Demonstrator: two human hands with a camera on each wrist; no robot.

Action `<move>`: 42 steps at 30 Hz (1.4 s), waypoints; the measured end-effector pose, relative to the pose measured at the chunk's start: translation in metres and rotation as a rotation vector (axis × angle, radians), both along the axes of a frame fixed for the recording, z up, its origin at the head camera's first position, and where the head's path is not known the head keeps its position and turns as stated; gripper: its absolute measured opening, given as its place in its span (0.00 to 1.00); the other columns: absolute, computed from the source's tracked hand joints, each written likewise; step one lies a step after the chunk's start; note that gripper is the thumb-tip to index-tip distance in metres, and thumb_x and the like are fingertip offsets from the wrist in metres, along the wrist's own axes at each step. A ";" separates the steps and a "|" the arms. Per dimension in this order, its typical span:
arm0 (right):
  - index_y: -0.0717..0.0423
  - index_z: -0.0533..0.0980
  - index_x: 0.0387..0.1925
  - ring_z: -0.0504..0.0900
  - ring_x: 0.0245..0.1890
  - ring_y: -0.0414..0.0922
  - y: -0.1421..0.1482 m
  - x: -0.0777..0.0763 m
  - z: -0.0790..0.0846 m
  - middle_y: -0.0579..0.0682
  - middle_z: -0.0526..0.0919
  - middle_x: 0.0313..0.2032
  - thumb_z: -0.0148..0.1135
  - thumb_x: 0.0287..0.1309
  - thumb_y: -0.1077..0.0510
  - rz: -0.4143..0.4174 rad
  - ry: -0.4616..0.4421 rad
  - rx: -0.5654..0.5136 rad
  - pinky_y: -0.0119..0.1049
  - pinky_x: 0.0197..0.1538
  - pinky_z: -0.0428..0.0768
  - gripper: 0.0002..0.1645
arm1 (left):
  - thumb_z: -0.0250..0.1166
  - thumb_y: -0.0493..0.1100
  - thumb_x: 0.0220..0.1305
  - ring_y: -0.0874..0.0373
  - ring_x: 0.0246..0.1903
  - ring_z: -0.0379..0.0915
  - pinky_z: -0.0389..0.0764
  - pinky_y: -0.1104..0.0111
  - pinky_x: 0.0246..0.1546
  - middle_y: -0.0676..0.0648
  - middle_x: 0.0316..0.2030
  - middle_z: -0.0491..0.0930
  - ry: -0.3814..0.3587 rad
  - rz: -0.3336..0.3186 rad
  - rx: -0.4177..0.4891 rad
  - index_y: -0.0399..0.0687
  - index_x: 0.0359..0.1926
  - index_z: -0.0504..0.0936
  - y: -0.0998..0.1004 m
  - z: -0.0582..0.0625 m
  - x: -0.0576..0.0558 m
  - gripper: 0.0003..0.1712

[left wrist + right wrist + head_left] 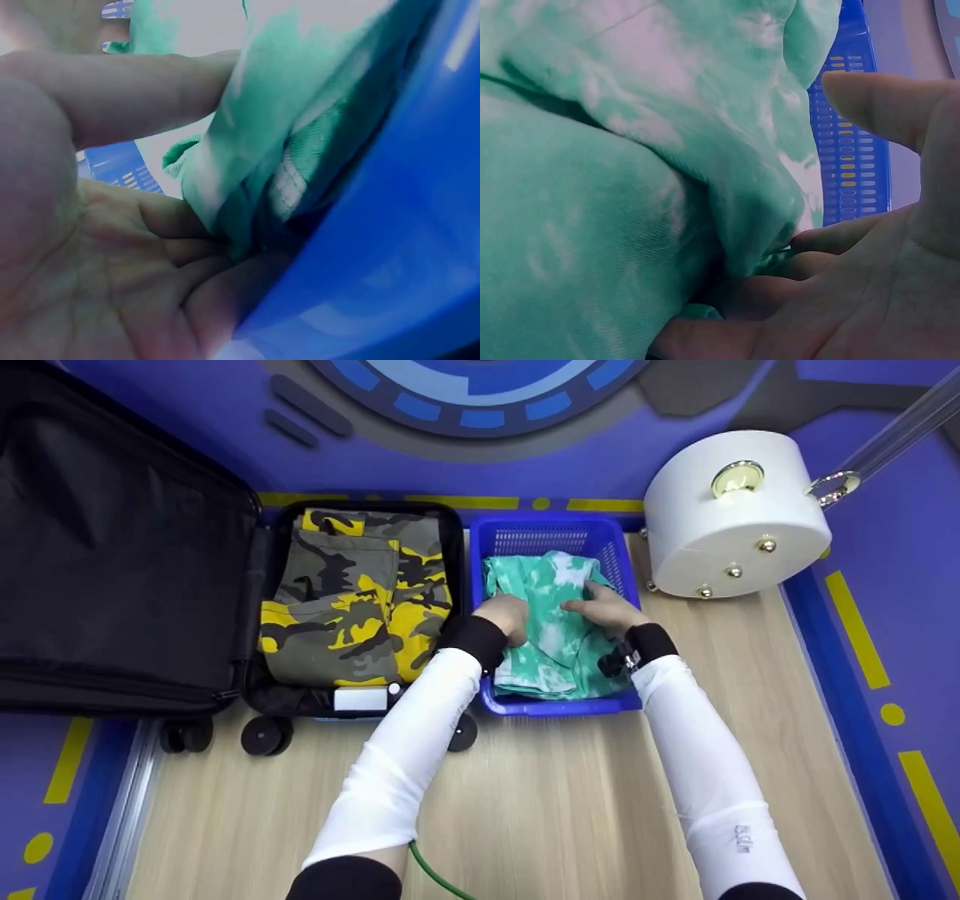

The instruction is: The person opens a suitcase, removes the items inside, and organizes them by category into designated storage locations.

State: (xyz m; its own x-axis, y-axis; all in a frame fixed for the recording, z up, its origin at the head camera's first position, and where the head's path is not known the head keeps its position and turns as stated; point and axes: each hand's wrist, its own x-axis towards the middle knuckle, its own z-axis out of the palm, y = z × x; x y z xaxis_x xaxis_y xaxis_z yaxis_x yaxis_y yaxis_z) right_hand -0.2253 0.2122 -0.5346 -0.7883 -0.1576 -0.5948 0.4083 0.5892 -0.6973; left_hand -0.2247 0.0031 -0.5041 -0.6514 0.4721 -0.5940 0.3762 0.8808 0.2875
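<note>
A folded green-and-white tie-dye garment lies in the blue plastic basket. At the basket's left side, my left hand holds the garment's edge: the thumb lies against the fold and the other fingers are tucked beneath, their tips hidden by cloth. On the right side, my right hand has its fingers slipped under the garment's edge. Its thumb is raised, apart from the cloth.
Left of the basket stands an open black suitcase with a folded yellow-and-grey camouflage garment inside. A white rounded case with gold studs is at the right. Behind everything rises a blue patterned wall. A green cable hangs near my left arm.
</note>
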 end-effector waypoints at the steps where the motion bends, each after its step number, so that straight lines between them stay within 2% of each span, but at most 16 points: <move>1: 0.61 0.36 0.73 0.44 0.72 0.58 0.000 0.000 0.000 0.60 0.39 0.73 0.58 0.62 0.43 0.000 0.003 0.001 0.55 0.68 0.55 0.55 | 0.57 0.34 0.55 0.58 0.15 0.47 0.57 0.68 0.16 0.53 0.14 0.51 -0.002 0.004 0.011 0.51 0.14 0.59 -0.001 0.000 0.000 0.20; 6: 0.59 0.39 0.74 0.44 0.72 0.58 0.001 0.000 0.000 0.60 0.41 0.73 0.59 0.60 0.40 -0.030 0.027 0.004 0.54 0.69 0.53 0.56 | 0.58 0.39 0.58 0.58 0.15 0.52 0.62 0.68 0.18 0.51 0.16 0.60 0.018 0.034 0.098 0.51 0.15 0.62 -0.010 0.001 0.002 0.18; 10: 0.58 0.47 0.73 0.48 0.71 0.58 0.003 0.005 0.003 0.59 0.47 0.73 0.59 0.60 0.41 -0.057 0.076 0.018 0.54 0.68 0.55 0.51 | 0.59 0.47 0.62 0.56 0.22 0.65 0.71 0.66 0.28 0.47 0.25 0.72 0.041 0.101 0.217 0.47 0.22 0.71 -0.024 0.010 0.007 0.15; 13: 0.58 0.53 0.71 0.51 0.70 0.58 0.002 0.011 0.010 0.61 0.52 0.71 0.59 0.60 0.41 -0.051 0.149 0.044 0.54 0.67 0.57 0.47 | 0.59 0.54 0.64 0.52 0.43 0.75 0.75 0.63 0.47 0.43 0.44 0.78 0.066 0.117 0.304 0.40 0.44 0.77 -0.041 0.020 0.011 0.21; 15: 0.58 0.55 0.70 0.52 0.70 0.58 -0.001 0.015 0.017 0.61 0.55 0.70 0.60 0.59 0.41 -0.055 0.205 0.051 0.54 0.67 0.57 0.46 | 0.58 0.56 0.64 0.50 0.56 0.70 0.70 0.60 0.58 0.42 0.57 0.74 0.080 0.134 0.349 0.39 0.59 0.72 -0.056 0.028 0.014 0.31; 17: 0.56 0.57 0.70 0.53 0.70 0.57 -0.007 0.018 0.026 0.60 0.56 0.70 0.60 0.58 0.40 -0.068 0.265 0.046 0.54 0.67 0.58 0.46 | 0.57 0.58 0.65 0.49 0.64 0.62 0.64 0.58 0.63 0.43 0.65 0.66 0.093 0.170 0.390 0.41 0.67 0.64 -0.073 0.037 0.017 0.36; 20: 0.53 0.58 0.70 0.55 0.69 0.57 -0.022 0.024 0.041 0.57 0.57 0.70 0.62 0.57 0.40 -0.089 0.355 -0.007 0.54 0.65 0.60 0.45 | 0.56 0.59 0.66 0.49 0.65 0.59 0.61 0.57 0.65 0.44 0.67 0.64 0.151 0.254 0.454 0.44 0.69 0.62 -0.101 0.049 0.021 0.37; 23: 0.50 0.57 0.71 0.57 0.69 0.56 -0.044 0.029 0.055 0.53 0.57 0.70 0.62 0.58 0.42 -0.098 0.417 -0.102 0.52 0.64 0.64 0.44 | 0.57 0.57 0.66 0.50 0.61 0.65 0.66 0.56 0.61 0.44 0.65 0.65 0.229 0.340 0.547 0.46 0.67 0.65 -0.130 0.057 0.024 0.34; 26: 0.50 0.55 0.71 0.60 0.68 0.55 -0.072 0.034 0.065 0.51 0.57 0.70 0.62 0.59 0.45 -0.091 0.451 -0.215 0.50 0.63 0.67 0.44 | 0.58 0.55 0.66 0.51 0.57 0.68 0.69 0.58 0.58 0.45 0.63 0.67 0.323 0.436 0.629 0.47 0.65 0.67 -0.160 0.058 0.027 0.31; 28: 0.50 0.54 0.71 0.61 0.67 0.56 -0.094 0.037 0.067 0.51 0.58 0.70 0.62 0.60 0.48 -0.083 0.468 -0.291 0.49 0.63 0.67 0.43 | 0.58 0.54 0.66 0.51 0.61 0.63 0.65 0.58 0.61 0.45 0.65 0.65 0.371 0.523 0.671 0.47 0.65 0.67 -0.180 0.057 0.029 0.30; 31: 0.51 0.54 0.71 0.62 0.66 0.57 -0.128 0.042 0.065 0.53 0.58 0.70 0.62 0.60 0.51 -0.050 0.461 -0.384 0.48 0.63 0.67 0.42 | 0.57 0.54 0.67 0.48 0.67 0.55 0.59 0.57 0.65 0.43 0.69 0.57 0.440 0.686 0.666 0.45 0.66 0.64 -0.210 0.052 0.033 0.32; 33: 0.52 0.53 0.72 0.62 0.66 0.58 -0.149 0.045 0.060 0.54 0.58 0.70 0.61 0.61 0.52 -0.027 0.441 -0.416 0.47 0.63 0.68 0.42 | 0.56 0.55 0.67 0.45 0.69 0.49 0.56 0.54 0.66 0.40 0.71 0.50 0.459 0.818 0.617 0.44 0.68 0.61 -0.228 0.046 0.036 0.34; 35: 0.52 0.53 0.72 0.62 0.66 0.56 -0.168 0.049 0.055 0.53 0.58 0.70 0.61 0.61 0.51 -0.014 0.406 -0.424 0.46 0.62 0.69 0.43 | 0.56 0.57 0.66 0.41 0.70 0.46 0.54 0.49 0.66 0.37 0.72 0.44 0.458 0.948 0.540 0.42 0.69 0.56 -0.244 0.038 0.039 0.39; 37: 0.51 0.52 0.72 0.62 0.67 0.56 -0.185 0.050 0.051 0.52 0.56 0.71 0.61 0.60 0.50 -0.011 0.367 -0.423 0.45 0.62 0.68 0.44 | 0.56 0.58 0.65 0.37 0.70 0.42 0.52 0.44 0.65 0.34 0.72 0.40 0.419 1.058 0.464 0.40 0.71 0.52 -0.258 0.030 0.043 0.43; 39: 0.51 0.52 0.72 0.59 0.68 0.56 -0.200 0.049 0.046 0.52 0.54 0.72 0.61 0.59 0.48 -0.017 0.321 -0.409 0.46 0.64 0.66 0.45 | 0.55 0.60 0.64 0.35 0.70 0.37 0.49 0.41 0.65 0.32 0.72 0.36 0.357 1.124 0.408 0.39 0.72 0.47 -0.267 0.021 0.045 0.47; 42: 0.53 0.50 0.72 0.55 0.70 0.56 -0.219 0.042 0.038 0.54 0.51 0.72 0.63 0.56 0.45 -0.049 0.243 -0.405 0.46 0.66 0.62 0.49 | 0.55 0.58 0.65 0.34 0.70 0.33 0.50 0.40 0.64 0.30 0.71 0.35 0.292 1.153 0.370 0.37 0.72 0.43 -0.275 0.012 0.047 0.48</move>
